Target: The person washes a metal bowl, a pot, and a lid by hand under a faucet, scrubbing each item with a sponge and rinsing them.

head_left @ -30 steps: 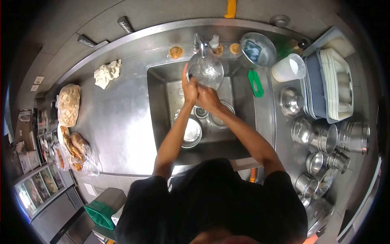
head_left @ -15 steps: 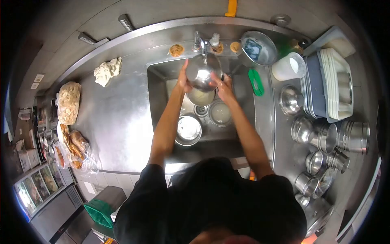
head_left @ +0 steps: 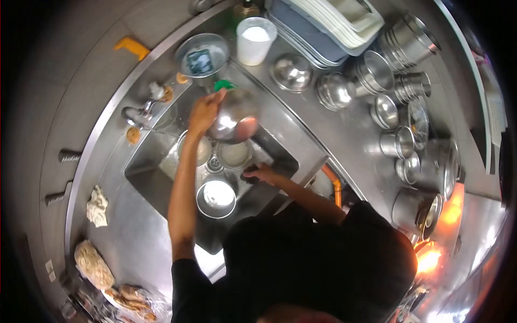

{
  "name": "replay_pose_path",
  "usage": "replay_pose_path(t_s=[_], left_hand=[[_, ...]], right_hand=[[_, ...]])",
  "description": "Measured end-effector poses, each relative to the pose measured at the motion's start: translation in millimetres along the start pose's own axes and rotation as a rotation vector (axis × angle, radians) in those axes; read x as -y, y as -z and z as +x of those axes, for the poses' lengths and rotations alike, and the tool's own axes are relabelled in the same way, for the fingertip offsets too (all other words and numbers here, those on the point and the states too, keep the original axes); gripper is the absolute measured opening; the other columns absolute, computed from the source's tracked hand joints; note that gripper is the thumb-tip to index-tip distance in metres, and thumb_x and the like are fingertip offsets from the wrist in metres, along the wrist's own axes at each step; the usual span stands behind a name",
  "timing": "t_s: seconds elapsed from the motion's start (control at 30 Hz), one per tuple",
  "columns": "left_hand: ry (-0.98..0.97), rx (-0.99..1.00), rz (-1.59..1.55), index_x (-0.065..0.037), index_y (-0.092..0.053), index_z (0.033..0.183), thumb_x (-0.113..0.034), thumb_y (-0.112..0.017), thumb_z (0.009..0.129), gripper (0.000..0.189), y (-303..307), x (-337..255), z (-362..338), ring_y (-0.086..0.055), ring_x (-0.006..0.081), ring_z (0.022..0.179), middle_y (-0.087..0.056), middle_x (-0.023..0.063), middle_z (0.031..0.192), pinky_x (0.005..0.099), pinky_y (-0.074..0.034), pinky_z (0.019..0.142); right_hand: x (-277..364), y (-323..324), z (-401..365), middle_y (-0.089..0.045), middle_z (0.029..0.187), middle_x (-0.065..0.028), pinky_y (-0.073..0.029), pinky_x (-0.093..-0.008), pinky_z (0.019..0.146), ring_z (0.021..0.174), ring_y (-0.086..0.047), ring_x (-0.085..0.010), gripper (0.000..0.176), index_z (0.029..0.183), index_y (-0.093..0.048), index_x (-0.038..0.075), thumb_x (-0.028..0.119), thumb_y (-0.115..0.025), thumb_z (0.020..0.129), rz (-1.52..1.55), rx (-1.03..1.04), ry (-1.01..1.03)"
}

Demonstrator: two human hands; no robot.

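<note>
My left hand grips the edge of a shiny metal bowl, its rounded outside towards me, over the far right part of the sink. Lower down, my right hand is away from that bowl, its fingers apart and pointing left over the sink. Below the hands sit a metal bowl and two bowls with cloudy liquid, one near the drain and another partly behind my left forearm. A green item shows just behind the held bowl.
The faucet stands at the sink's back rim. A metal basin and a white tub are beyond it. Stacked trays and several metal pots line the right counter. A cloth and bagged food lie left.
The bowl has moved from under the faucet to the right, now in my left hand only. My right hand has let go and come down nearer to me. The view has turned right.
</note>
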State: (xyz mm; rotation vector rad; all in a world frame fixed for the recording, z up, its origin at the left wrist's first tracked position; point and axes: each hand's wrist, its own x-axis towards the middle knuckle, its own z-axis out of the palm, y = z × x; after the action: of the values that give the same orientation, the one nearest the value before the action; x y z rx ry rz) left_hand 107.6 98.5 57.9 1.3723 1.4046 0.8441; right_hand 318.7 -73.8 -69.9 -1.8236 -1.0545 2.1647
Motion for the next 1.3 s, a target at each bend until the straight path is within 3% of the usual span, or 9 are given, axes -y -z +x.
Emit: replay_pose_path(t_s=[0.2,0.33,0.5,0.6,0.67,0.83,1.0,1.13,1.3], left_hand=[[0.322,0.395,-1.383,-0.011,-0.053,0.081,-0.036,-0.046,0.097,0.031,-230.8,-77.1,76.2,-0.052,0.015,0.058,-0.052,0.0031,0.065,0.0337,-0.047,0.057],[0.242,0.277,-1.237,-0.01,-0.053,0.09,-0.038,-0.044,0.098,0.03,-306.3,-116.9,80.3,-0.053,0.0125,0.064,-0.053,0.0015,0.078,0.0314,-0.047,0.059],[0.433,-0.184,-1.286,-0.008,-0.053,0.096,-0.025,-0.042,0.098,0.02,-241.4,-66.3,100.1,-0.055,0.0179,0.067,-0.054,0.0031,0.079,0.0348,-0.048,0.055],[0.149,-0.277,-0.75,-0.007,-0.054,0.099,-0.021,-0.046,0.096,0.017,-210.9,-2.3,118.4,-0.054,0.0171,0.071,-0.052,0.0059,0.08,0.0331,-0.047,0.059],[-0.26,-0.834,-0.004,-0.005,-0.052,0.106,-0.025,-0.05,0.095,0.023,-171.2,7.2,104.3,-0.055,0.0253,0.077,-0.053,0.0126,0.089,0.0373,-0.046,0.069],[-0.256,-0.925,-0.06,-0.002,-0.052,0.115,-0.021,-0.062,0.087,0.035,-79.6,108.9,-6.3,-0.053,0.0272,0.086,-0.052,0.0133,0.1,0.0405,-0.043,0.076],[0.241,-0.739,1.026,-0.003,-0.055,0.112,-0.046,-0.051,0.089,0.049,-82.9,329.8,-94.9,-0.056,0.0309,0.104,-0.055,0.0206,0.114,0.0442,-0.044,0.086],[0.46,-0.101,0.826,-0.005,-0.06,0.104,-0.04,-0.043,0.092,0.04,-76.2,312.6,-103.6,-0.065,0.0319,0.091,-0.065,0.019,0.099,0.0464,-0.05,0.076],[0.381,-0.45,0.428,-0.004,-0.063,0.087,-0.031,-0.057,0.086,0.028,-34.0,269.6,-89.0,-0.064,0.0389,0.076,-0.065,0.0223,0.078,0.0469,-0.05,0.07]], right_hand=[[-82.3,17.2,48.3,-0.065,0.1,-0.0052,-0.049,-0.0287,0.064,0.085,-0.062,-0.0152,0.055,0.112,-0.061,0.01,0.047,-0.073,0.073,0.126,0.063,0.144],[-14.7,20.2,-27.5,-0.047,0.133,-0.012,-0.043,-0.0323,0.095,0.119,-0.046,-0.0204,0.054,0.126,-0.049,0.003,0.033,-0.065,0.084,0.432,-0.088,0.419],[-16.5,39.3,14.4,-0.056,0.119,-0.0101,-0.046,-0.032,0.084,0.109,-0.052,-0.017,0.045,0.119,-0.053,0.002,0.027,-0.067,0.084,0.389,-0.105,0.375],[26.6,46.1,-29.8,-0.062,0.102,-0.0047,-0.044,-0.0314,0.074,0.095,-0.055,-0.0119,0.039,0.107,-0.06,0.006,0.031,-0.072,0.079,0.255,0.007,0.041],[21.2,51.5,-19.0,-0.062,0.102,-0.0025,-0.043,-0.033,0.079,0.096,-0.056,-0.0122,0.038,0.107,-0.061,0.011,0.032,-0.073,0.079,0.276,-0.08,-0.006],[5.4,60.3,-5.0,-0.062,0.103,-0.0108,-0.051,-0.0368,0.081,0.092,-0.062,-0.02,0.034,0.111,-0.056,0.001,0.023,-0.064,0.087,0.526,0.13,0.073],[32.7,58.5,-25.0,-0.061,0.107,-0.0154,-0.051,-0.0425,0.084,0.096,-0.062,-0.0267,0.033,0.115,-0.051,-0.002,0.019,-0.058,0.091,0.522,0.304,0.028],[46.6,57.7,-24.1,-0.063,0.102,-0.0161,-0.054,-0.037,0.079,0.091,-0.063,-0.0246,0.035,0.117,-0.051,-0.002,0.022,-0.057,0.092,0.447,0.213,0.077],[84.8,40.5,3.9,-0.066,0.094,-0.012,-0.052,-0.0295,0.068,0.081,-0.065,-0.0188,0.031,0.112,-0.057,-0.002,0.021,-0.058,0.091,0.351,0.183,0.193]])
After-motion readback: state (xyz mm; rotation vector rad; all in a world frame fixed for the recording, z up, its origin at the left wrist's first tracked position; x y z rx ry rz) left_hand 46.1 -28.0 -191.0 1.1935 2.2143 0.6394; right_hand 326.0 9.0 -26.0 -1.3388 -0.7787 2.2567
